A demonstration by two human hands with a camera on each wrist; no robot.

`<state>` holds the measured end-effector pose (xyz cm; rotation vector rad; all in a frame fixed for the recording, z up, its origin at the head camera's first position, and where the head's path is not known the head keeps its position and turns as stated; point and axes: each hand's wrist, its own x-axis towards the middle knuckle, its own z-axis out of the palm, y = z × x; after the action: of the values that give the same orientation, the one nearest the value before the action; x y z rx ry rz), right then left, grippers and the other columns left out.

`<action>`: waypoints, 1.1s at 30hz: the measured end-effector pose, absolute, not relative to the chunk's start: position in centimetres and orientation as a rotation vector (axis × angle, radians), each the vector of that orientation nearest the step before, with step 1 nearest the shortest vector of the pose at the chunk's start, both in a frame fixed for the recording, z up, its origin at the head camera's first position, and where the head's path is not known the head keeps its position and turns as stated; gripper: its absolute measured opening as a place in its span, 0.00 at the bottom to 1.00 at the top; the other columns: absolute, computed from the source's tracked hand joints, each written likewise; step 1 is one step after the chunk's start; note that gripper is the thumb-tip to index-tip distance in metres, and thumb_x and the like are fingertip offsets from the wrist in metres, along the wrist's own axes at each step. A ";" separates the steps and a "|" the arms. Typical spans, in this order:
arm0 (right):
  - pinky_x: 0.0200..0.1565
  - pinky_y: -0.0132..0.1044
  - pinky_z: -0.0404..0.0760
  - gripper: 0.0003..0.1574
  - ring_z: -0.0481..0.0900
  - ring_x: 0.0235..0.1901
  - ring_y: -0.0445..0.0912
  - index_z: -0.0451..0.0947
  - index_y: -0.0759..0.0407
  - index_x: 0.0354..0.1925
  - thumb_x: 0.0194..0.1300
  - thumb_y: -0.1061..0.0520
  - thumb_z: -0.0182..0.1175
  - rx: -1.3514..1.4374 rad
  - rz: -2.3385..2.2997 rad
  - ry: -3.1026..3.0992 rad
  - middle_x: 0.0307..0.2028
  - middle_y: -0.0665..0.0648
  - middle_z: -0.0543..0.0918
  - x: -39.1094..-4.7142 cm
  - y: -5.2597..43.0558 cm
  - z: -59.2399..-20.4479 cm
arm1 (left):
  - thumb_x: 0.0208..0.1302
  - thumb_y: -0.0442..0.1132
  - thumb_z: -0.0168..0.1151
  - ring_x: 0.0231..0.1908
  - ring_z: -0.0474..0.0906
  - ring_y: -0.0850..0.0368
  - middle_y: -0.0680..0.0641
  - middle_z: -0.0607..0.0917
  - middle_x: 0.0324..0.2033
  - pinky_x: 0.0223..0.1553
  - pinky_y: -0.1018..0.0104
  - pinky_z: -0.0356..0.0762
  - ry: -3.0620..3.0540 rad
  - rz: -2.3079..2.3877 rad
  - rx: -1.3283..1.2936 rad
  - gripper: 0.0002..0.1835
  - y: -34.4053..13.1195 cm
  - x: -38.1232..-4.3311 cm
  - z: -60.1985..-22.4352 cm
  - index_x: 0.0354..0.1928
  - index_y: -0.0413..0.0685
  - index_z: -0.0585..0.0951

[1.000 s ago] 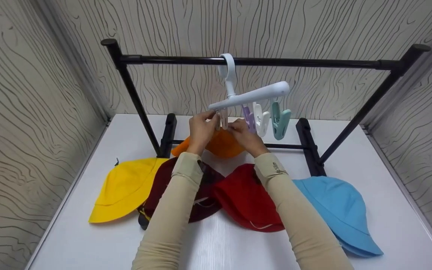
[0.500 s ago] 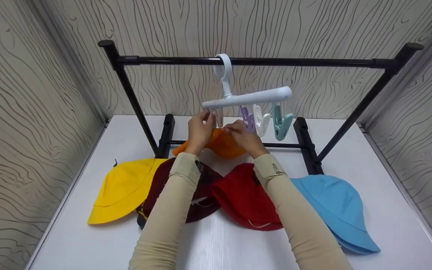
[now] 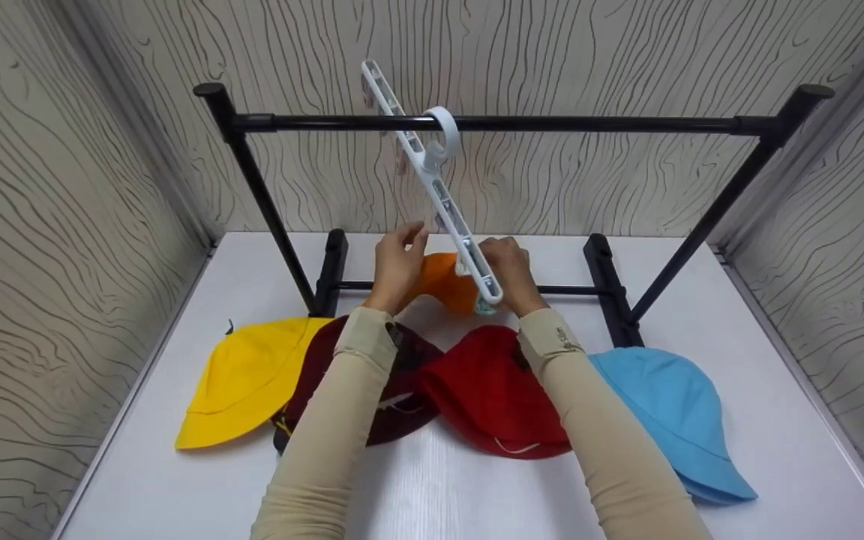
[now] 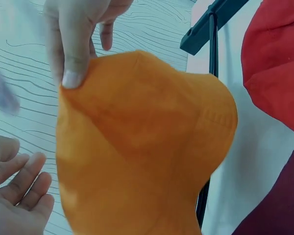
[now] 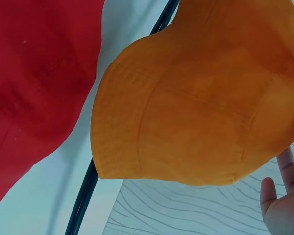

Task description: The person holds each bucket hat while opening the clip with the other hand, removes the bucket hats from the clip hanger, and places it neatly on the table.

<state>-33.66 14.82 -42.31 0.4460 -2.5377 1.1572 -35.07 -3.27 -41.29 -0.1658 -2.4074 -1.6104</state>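
Observation:
An orange bucket hat [image 3: 441, 276] hangs upright behind the hanger and fills the middle of the left wrist view. My right hand [image 3: 513, 274] pinches its edge; in the left wrist view its thumb [image 4: 74, 71] presses the cloth. Beside the hat, my left hand [image 3: 396, 271] holds nothing, its fingers [image 4: 23, 181] loose and apart. Between the hands, a white clip hanger [image 3: 432, 176] dangles by its hook, turned so that one end points toward me. A teal clip [image 3: 484, 307] shows under that near end, and a blurred purple clip [image 4: 1, 93] edges into the left wrist view.
A black rack's top bar [image 3: 612, 125] carries the hanger. On the white table [image 3: 432, 495] lie a yellow hat [image 3: 252, 379], a maroon hat [image 3: 409, 405], a red hat [image 3: 496, 397] and a light blue hat [image 3: 676, 420]. Patterned walls [image 3: 627, 60] enclose the table.
My left hand has let go of the hanger's clip. The hanger has swung round, from sideways to pointing toward me. My right hand has shifted right, still with the orange bucket hat.

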 end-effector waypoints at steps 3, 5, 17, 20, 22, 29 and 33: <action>0.52 0.48 0.68 0.12 0.73 0.44 0.53 0.85 0.59 0.45 0.64 0.60 0.61 0.437 1.052 -2.584 0.40 0.58 0.85 -34.2 15.3 -42.3 | 0.72 0.39 0.52 0.52 0.78 0.48 0.40 0.83 0.50 0.57 0.56 0.74 -2.409 -1.616 -0.181 0.18 -3.5 -35.0 -41.5 0.58 0.37 0.77; 0.53 0.51 0.68 0.11 0.74 0.45 0.54 0.86 0.59 0.45 0.64 0.60 0.61 0.423 1.059 -2.574 0.41 0.58 0.86 -34.5 15.6 -42.3 | 0.72 0.39 0.51 0.53 0.77 0.47 0.39 0.83 0.50 0.58 0.54 0.74 -2.410 -1.615 -0.189 0.18 -3.7 -35.0 -41.7 0.57 0.37 0.77; 0.51 0.29 0.74 0.16 0.75 0.45 0.39 0.76 0.67 0.53 0.68 0.62 0.56 0.215 1.613 -2.337 0.50 0.64 0.81 -33.7 17.6 -41.6 | 0.71 0.39 0.52 0.54 0.77 0.46 0.39 0.83 0.51 0.58 0.54 0.74 -2.425 -1.577 -0.199 0.17 -4.2 -35.4 -42.7 0.56 0.38 0.79; 0.52 0.36 0.74 0.16 0.74 0.46 0.45 0.76 0.67 0.52 0.66 0.65 0.57 0.197 1.511 -2.420 0.49 0.65 0.80 -33.9 18.3 -41.5 | 0.71 0.39 0.53 0.54 0.77 0.46 0.39 0.83 0.51 0.58 0.54 0.74 -2.440 -1.559 -0.190 0.17 -4.3 -35.5 -42.6 0.56 0.39 0.79; 0.53 0.40 0.73 0.16 0.74 0.47 0.49 0.78 0.66 0.51 0.65 0.64 0.59 0.221 1.372 -2.469 0.47 0.64 0.81 -34.2 18.7 -41.4 | 0.71 0.38 0.53 0.54 0.77 0.46 0.39 0.82 0.51 0.58 0.54 0.74 -2.443 -1.554 -0.193 0.17 -4.4 -35.5 -42.6 0.57 0.38 0.78; 0.50 0.43 0.70 0.14 0.72 0.46 0.53 0.84 0.61 0.47 0.66 0.56 0.59 0.287 1.166 -2.473 0.44 0.60 0.85 -34.9 19.4 -41.1 | 0.71 0.38 0.52 0.54 0.77 0.45 0.38 0.82 0.52 0.59 0.52 0.73 -2.436 -1.580 -0.212 0.18 -4.6 -35.5 -42.8 0.58 0.37 0.77; 0.49 0.43 0.69 0.13 0.72 0.45 0.53 0.85 0.61 0.46 0.66 0.57 0.60 0.281 1.161 -2.452 0.44 0.61 0.85 -34.9 19.7 -40.9 | 0.72 0.39 0.52 0.54 0.77 0.46 0.39 0.82 0.52 0.59 0.53 0.73 -2.447 -1.585 -0.212 0.18 -4.6 -35.6 -43.0 0.58 0.38 0.77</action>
<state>-34.92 19.67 -40.92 0.2813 -2.4524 1.1609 -35.60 -4.62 -42.97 -0.2117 -2.4474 -1.5854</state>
